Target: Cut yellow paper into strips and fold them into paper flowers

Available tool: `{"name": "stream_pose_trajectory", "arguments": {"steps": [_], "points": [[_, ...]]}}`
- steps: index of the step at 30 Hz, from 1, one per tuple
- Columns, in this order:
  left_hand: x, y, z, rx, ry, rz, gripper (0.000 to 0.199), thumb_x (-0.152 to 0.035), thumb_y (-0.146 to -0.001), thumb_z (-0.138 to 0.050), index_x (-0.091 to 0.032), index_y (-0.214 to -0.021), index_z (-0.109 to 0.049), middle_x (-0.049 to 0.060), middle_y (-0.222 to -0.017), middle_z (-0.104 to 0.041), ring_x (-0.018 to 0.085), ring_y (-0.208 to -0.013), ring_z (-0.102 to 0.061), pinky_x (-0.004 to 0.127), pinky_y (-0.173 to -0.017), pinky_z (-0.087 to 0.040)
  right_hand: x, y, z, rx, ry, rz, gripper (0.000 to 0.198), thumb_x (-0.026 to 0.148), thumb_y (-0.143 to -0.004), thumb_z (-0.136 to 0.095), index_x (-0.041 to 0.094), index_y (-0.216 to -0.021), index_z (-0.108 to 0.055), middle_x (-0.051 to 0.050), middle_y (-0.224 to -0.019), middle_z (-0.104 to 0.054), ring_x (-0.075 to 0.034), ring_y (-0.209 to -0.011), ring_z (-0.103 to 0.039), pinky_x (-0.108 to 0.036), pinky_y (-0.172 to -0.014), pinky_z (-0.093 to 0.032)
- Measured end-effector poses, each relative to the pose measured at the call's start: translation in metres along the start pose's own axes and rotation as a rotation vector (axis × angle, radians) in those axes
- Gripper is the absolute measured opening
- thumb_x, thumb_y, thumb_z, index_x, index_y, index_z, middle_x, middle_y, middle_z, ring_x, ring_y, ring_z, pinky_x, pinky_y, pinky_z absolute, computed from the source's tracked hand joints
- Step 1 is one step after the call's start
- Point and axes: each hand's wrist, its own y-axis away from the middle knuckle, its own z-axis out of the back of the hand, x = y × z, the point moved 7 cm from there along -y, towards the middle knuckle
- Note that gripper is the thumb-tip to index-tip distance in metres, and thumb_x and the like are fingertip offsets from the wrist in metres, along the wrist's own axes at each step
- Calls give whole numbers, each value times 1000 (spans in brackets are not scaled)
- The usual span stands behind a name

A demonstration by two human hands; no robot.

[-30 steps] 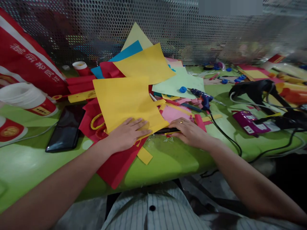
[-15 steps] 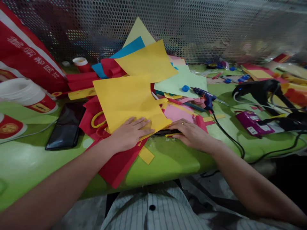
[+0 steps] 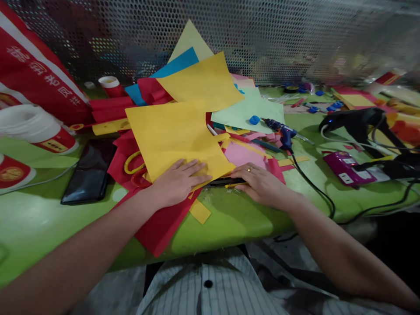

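Note:
A sheet of yellow paper (image 3: 177, 135) lies over a pile of coloured paper in front of me. My left hand (image 3: 179, 181) rests flat on its lower part, fingers spread. At the sheet's lower right corner my right hand (image 3: 262, 186), with a ring on one finger, has its fingers and thumb closed on the edge. A dark, narrow object (image 3: 226, 181) shows beneath that edge and runs into the right hand; its kind is unclear. Yellow and red scissor handles (image 3: 134, 164) poke out left of the sheet, above red paper (image 3: 160, 223).
A black phone (image 3: 88, 173) and paper cups (image 3: 36, 127) stand left, before a red bag (image 3: 39, 70). Right are a blue glue gun (image 3: 284, 134) with its cord, a purple power socket (image 3: 348, 168) and a black device (image 3: 357, 124). Perforated metal (image 3: 262, 39) rises behind the green table (image 3: 236, 223).
Both hands stay almost where they were, with the left still flat on the yellow sheet. The view has shifted very slightly.

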Motion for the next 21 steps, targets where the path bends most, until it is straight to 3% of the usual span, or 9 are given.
{"name": "stream_pose_trajectory", "arguments": {"steps": [21], "points": [[-2, -7, -2, -10, 102, 24, 50, -13, -87, -34, -32, -132, -42, 1, -147, -30, 21, -135, -25, 46, -106, -23, 12, 0, -1, -33, -27, 63, 15, 17, -84, -49, 14, -97, -57, -12, -92, -65, -25, -90, -59, -42, -78, -51]]}}
